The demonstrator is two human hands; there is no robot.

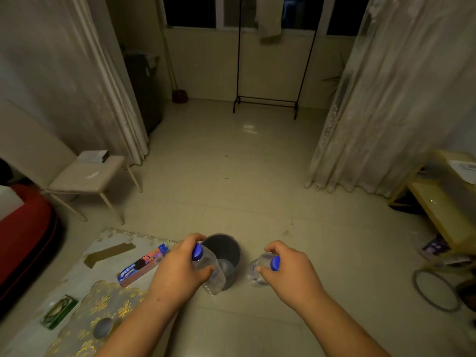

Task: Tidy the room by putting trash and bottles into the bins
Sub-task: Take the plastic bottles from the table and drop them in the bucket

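A dark round bin stands on the tiled floor just ahead of me, and something clear lies at its bottom. My left hand grips a clear plastic bottle with a blue cap, held over the bin's left rim. My right hand grips a second clear bottle with a blue cap, just right of the bin and outside it. Both bottles are tilted with their caps up.
On a low table at the left lie a blue and pink biscuit box, a cardboard strip, a green box and a patterned mat. A chair stands further left. A yellow shelf and a ring are right.
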